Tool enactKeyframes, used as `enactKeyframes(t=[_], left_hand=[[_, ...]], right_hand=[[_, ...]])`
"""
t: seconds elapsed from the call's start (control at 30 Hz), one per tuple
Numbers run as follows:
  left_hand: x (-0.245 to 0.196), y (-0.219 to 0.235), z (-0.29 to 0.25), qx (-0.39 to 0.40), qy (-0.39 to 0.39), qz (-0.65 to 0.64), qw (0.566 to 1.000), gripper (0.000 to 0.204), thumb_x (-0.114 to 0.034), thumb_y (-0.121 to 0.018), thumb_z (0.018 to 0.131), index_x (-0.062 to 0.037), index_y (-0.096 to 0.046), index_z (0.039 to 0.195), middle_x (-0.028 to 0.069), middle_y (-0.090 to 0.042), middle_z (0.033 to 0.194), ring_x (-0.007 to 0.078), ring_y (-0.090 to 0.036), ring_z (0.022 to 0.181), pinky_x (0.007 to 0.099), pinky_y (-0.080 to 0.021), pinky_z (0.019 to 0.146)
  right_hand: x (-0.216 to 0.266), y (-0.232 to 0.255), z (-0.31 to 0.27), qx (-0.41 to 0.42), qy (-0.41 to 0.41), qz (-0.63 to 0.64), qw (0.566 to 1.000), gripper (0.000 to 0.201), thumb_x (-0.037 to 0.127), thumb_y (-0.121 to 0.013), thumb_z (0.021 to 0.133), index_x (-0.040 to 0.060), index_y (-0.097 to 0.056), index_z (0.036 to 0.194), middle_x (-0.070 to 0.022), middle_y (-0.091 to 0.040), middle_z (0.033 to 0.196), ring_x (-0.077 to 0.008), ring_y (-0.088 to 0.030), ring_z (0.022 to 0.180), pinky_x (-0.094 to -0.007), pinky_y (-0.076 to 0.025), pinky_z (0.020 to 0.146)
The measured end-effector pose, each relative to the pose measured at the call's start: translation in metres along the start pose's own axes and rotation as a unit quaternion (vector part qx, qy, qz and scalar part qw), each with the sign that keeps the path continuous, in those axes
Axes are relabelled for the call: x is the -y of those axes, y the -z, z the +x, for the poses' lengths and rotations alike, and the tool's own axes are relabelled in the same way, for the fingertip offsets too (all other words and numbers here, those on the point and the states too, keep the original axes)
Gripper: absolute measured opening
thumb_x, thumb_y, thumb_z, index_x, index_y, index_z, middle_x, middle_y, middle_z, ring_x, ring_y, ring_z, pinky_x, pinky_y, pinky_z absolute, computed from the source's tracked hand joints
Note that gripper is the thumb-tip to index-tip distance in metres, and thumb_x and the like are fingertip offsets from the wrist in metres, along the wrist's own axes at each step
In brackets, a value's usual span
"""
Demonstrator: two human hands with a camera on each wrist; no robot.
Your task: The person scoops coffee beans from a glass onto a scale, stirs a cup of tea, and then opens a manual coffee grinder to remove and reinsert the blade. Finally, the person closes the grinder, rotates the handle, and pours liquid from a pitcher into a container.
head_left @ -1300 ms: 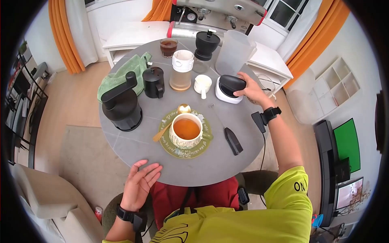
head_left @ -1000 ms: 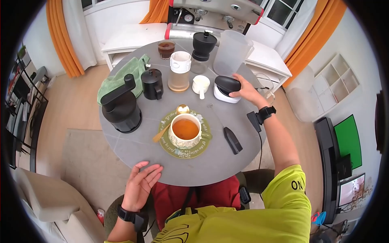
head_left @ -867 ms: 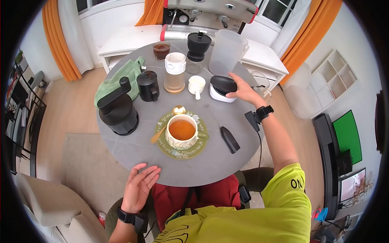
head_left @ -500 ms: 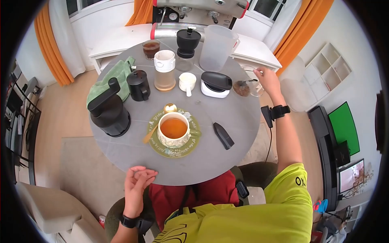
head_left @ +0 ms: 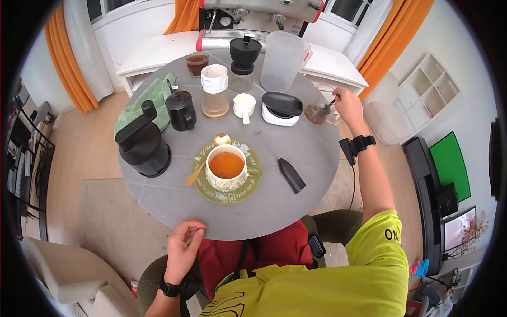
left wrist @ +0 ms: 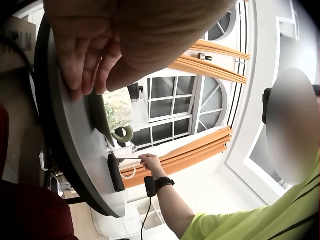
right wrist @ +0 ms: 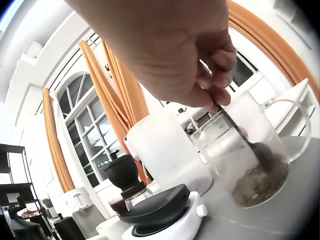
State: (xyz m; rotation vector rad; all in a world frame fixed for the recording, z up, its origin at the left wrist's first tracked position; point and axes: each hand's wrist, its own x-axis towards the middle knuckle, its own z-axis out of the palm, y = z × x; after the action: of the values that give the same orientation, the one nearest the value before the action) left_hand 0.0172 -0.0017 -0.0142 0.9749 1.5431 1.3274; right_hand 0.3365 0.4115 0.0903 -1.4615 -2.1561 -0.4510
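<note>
My right hand (head_left: 348,108) pinches the handle of a dark spoon (right wrist: 234,126). The spoon's bowl sits down in a clear glass jug (right wrist: 217,157) with a looped handle, among brown, coarse bits (right wrist: 262,182). Left of that jug, a black shallow dish (head_left: 282,104) rests on a small white scale (head_left: 279,121). At the table's near edge my left hand (head_left: 183,248) lies with loosely curled fingers and holds nothing. Beyond it stands a patterned cup (head_left: 224,185) of amber liquid on a green saucer (head_left: 203,190), with a wooden-handled spoon beside it.
A black handheld frother (head_left: 290,176) lies right of the saucer. Further back on the grey table (head_left: 248,216) stand a frosted pitcher (head_left: 282,61), a black-topped grinder (head_left: 244,55), a white-collared glass (head_left: 214,90), a black pot (head_left: 181,111), a cranked black grinder (head_left: 145,150) and a green cloth (head_left: 153,100).
My right hand has left the black dish, moved right to the glass jug and taken hold of the spoon there. My left fingers have curled in from straighter. The view has shifted slightly.
</note>
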Motion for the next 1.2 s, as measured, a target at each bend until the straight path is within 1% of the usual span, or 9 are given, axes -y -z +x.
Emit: enactKeyframes(t=[0.13,0.23,0.3,0.43,0.63,0.8,0.93,1.0,1.2], left_hand=[[0.002,0.0,0.001,-0.001,-0.01,0.002,1.0,0.01,0.002,-0.056,0.089,0.003,-0.061,0.097,0.0084,-0.063,0.1,0.0132,-0.061,0.093,0.0266,-0.05,0.085],[0.004,0.0,0.001,-0.002,-0.01,-0.002,1.0,0.009,0.002,-0.056,0.089,0.0029,-0.061,0.096,0.0087,-0.063,0.1,0.0135,-0.061,0.092,0.0266,-0.05,0.084],[0.004,0.0,0.001,-0.003,-0.012,0.0,1.0,0.009,0.002,-0.056,0.089,0.0029,-0.061,0.096,0.0087,-0.062,0.1,0.0137,-0.061,0.092,0.0266,-0.05,0.084],[0.004,0.0,0.001,-0.005,-0.014,0.004,1.0,0.01,0.002,-0.056,0.088,0.0028,-0.062,0.096,0.0088,-0.062,0.1,0.0142,-0.061,0.092,0.0266,-0.05,0.084],[0.006,0.0,0.001,-0.006,-0.019,0.005,1.0,0.01,0.003,-0.056,0.088,0.0026,-0.062,0.096,0.0091,-0.062,0.101,0.0144,-0.062,0.092,0.0265,-0.05,0.084],[0.004,-0.001,0.001,-0.008,-0.019,0.0,1.0,0.01,0.003,-0.056,0.088,0.0026,-0.062,0.096,0.0092,-0.062,0.1,0.0145,-0.062,0.092,0.0265,-0.05,0.084],[0.005,0.0,0.001,-0.006,-0.019,0.0,1.0,0.01,0.004,-0.056,0.088,0.0028,-0.062,0.096,0.0091,-0.062,0.101,0.0144,-0.062,0.092,0.0265,-0.05,0.084],[0.005,-0.001,0.001,-0.005,-0.02,-0.004,1.0,0.01,0.003,-0.056,0.088,0.003,-0.062,0.096,0.009,-0.062,0.101,0.0143,-0.061,0.092,0.0264,-0.05,0.084],[0.004,0.0,0.001,-0.002,-0.019,-0.008,1.0,0.009,0.004,-0.055,0.088,0.0033,-0.061,0.096,0.0088,-0.062,0.101,0.0141,-0.061,0.093,0.0263,-0.05,0.084]], right_hand=[[-0.007,0.006,0.004,0.009,0.078,-0.044,0.996,0.014,0.002,-0.059,0.075,0.0069,-0.068,0.085,-0.0138,-0.067,0.084,-0.0319,-0.064,0.082,-0.0421,-0.05,0.07],[-0.006,0.014,0.007,0.089,0.147,-0.125,0.977,0.016,0.001,-0.057,0.075,0.0087,-0.067,0.084,-0.0109,-0.068,0.085,-0.0308,-0.064,0.083,-0.0416,-0.05,0.07],[-0.008,0.013,0.009,0.116,0.109,-0.078,0.984,0.014,0.007,-0.054,0.083,0.0086,-0.067,0.085,-0.0089,-0.067,0.089,-0.03,-0.062,0.085,-0.0401,-0.049,0.071],[-0.018,0.002,0.009,0.095,0.06,-0.009,0.994,0.012,0.009,-0.056,0.083,0.0085,-0.068,0.086,-0.0098,-0.066,0.084,-0.0305,-0.062,0.081,-0.038,-0.049,0.069],[-0.039,-0.014,0.012,0.1,-0.121,0.176,0.972,0.017,0.013,-0.055,0.08,0.0062,-0.071,0.084,-0.0143,-0.064,0.068,-0.0264,-0.063,0.065,-0.0358,-0.048,0.061],[-0.06,-0.025,0.008,0.081,-0.269,0.382,0.881,0.015,0.008,-0.054,0.081,-0.0003,-0.066,0.084,-0.0008,-0.053,0.06,-0.0078,-0.045,0.048,-0.0221,-0.034,0.043],[-0.064,-0.021,0.005,0.055,-0.335,0.442,0.83,0.013,0.007,-0.054,0.081,0.0001,-0.065,0.083,-0.0005,-0.052,0.06,-0.0075,-0.044,0.047,-0.0207,-0.032,0.042],[-0.075,-0.025,0.005,0.042,-0.392,0.505,0.768,0.015,0.006,-0.053,0.078,-0.0017,-0.066,0.079,-0.0037,-0.055,0.059,-0.0093,-0.046,0.046,-0.023,-0.033,0.042],[-0.085,-0.021,-0.003,0.016,-0.43,0.569,0.701,0.012,0.003,-0.052,0.08,-0.0013,-0.063,0.084,-0.0035,-0.054,0.062,-0.0084,-0.044,0.048,-0.0199,-0.031,0.041]])
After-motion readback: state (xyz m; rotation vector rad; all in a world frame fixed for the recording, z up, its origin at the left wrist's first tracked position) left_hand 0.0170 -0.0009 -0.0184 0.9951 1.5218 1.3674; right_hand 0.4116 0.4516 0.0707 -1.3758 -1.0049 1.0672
